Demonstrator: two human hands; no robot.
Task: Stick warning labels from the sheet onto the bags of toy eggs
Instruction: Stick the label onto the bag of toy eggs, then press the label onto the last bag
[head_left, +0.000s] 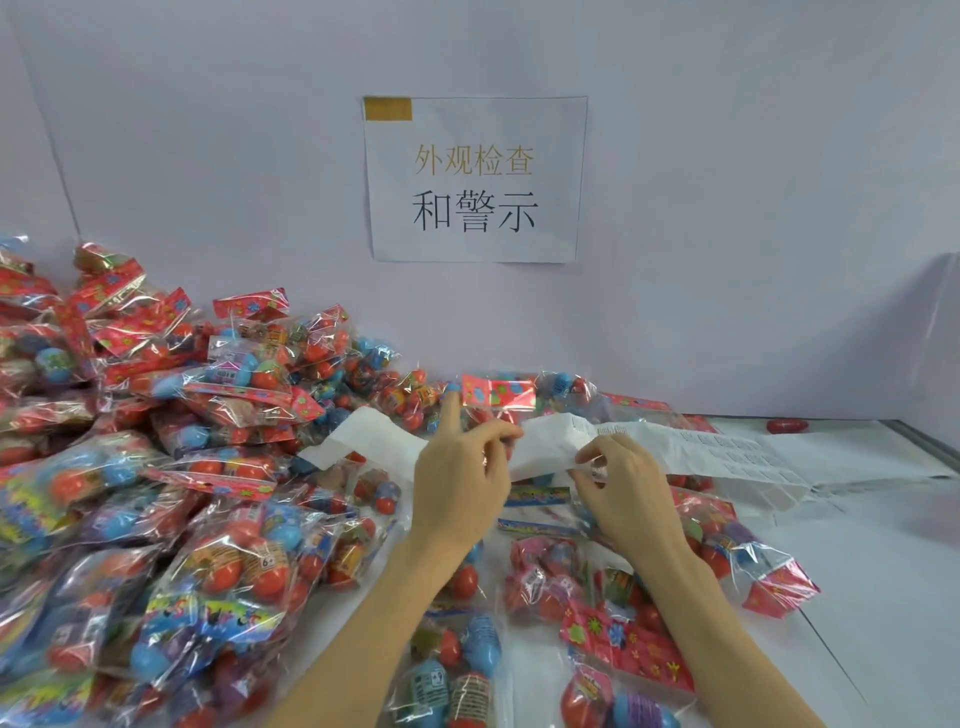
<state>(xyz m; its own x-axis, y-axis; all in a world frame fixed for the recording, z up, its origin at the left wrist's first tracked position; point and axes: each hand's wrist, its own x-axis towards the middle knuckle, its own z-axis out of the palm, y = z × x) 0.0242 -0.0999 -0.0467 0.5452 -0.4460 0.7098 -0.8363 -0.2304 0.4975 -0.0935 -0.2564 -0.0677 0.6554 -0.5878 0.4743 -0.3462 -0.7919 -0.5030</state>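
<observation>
left hand (460, 488) pinches label sheet (550, 447) | right hand (623, 493) pinches its edge, peeling | risk: label may tear or curl onto itself above bags (234, 561)

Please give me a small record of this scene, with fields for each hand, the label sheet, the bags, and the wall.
left hand: pinches the label sheet, index finger raised
right hand: pinches the sheet's lower edge
label sheet: long white strip, held above the bags, its right end lying on the table
bags of toy eggs: big heap at left, several more under the hands
loose red egg: alone by the wall
paper sign: stuck on the wall
</observation>
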